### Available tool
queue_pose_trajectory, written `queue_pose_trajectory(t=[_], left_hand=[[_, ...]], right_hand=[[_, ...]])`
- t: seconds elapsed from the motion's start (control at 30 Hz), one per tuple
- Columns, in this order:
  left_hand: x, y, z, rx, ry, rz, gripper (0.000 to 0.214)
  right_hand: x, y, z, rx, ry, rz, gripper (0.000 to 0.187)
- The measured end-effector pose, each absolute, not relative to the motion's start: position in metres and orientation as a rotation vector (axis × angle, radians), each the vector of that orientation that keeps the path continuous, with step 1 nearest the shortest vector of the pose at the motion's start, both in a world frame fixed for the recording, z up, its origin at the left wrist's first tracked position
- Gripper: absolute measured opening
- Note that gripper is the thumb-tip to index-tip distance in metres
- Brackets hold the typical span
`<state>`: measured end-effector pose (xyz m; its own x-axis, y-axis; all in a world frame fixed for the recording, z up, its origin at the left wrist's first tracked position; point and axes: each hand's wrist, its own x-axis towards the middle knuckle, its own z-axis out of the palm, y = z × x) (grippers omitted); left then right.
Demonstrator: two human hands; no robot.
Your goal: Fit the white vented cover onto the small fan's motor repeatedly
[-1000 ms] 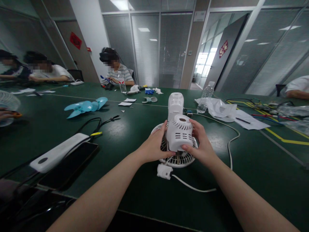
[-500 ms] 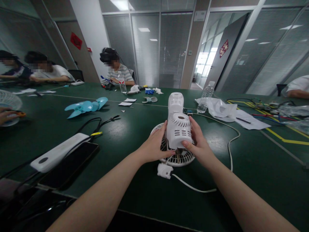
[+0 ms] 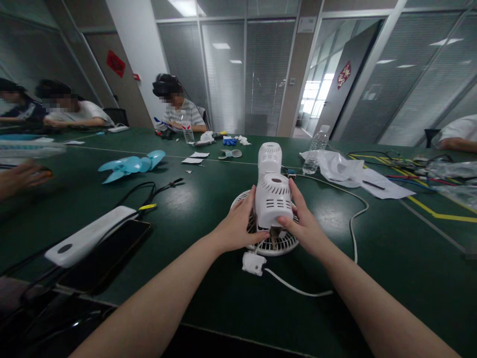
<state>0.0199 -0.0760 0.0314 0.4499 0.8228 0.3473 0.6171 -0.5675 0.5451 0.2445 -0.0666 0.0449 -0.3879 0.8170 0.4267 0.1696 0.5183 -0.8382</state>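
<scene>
Clasping the white housing (image 3: 274, 205) at nine and three o'clock, likely its firmest holds, my left hand (image 3: 235, 226) and right hand (image 3: 307, 224) grip seemingly light, stiff, slick plastic.

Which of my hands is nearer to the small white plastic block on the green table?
Left. Your left hand is just beyond the block, at the left side of the vented white plastic housing. Your right hand is farther, beyond the block and to its right.
</scene>
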Motion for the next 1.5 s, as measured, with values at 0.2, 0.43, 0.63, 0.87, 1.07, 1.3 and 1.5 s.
queue_pose_trajectory(t=[0.2, 0.43, 0.63, 0.87, 1.07, 1.3, 1.5], left_hand=[[0.020, -0.078, 0.034, 2.292, 1.277, 0.866, 0.129], [0.022, -0.081, 0.041, 2.240, 1.282, 0.849, 0.130], [0.023, -0.084, 0.045, 2.247, 1.298, 0.824, 0.130], [0.026, -0.089, 0.045, 2.267, 1.224, 0.868, 0.131], [0.027, -0.087, 0.044, 2.254, 1.247, 0.877, 0.134], [0.027, -0.086, 0.044, 2.269, 1.229, 0.898, 0.134], [0.027, -0.087, 0.046, 2.259, 1.223, 0.919, 0.133]], right_hand=[[0.247, -0.064, 0.045, -0.828, -1.885, 0.933, 0.093], [0.243, -0.067, 0.042, -0.772, -1.813, 0.969, 0.090], [0.240, -0.066, 0.038, -0.778, -1.752, 0.924, 0.088], [0.243, -0.064, 0.043, -0.739, -1.763, 0.873, 0.098], [0.245, -0.068, 0.045, -0.728, -1.742, 0.975, 0.095], [0.250, -0.066, 0.044, -0.699, -1.806, 0.911, 0.094], [0.252, -0.067, 0.044, -0.717, -1.863, 0.888, 0.088]])
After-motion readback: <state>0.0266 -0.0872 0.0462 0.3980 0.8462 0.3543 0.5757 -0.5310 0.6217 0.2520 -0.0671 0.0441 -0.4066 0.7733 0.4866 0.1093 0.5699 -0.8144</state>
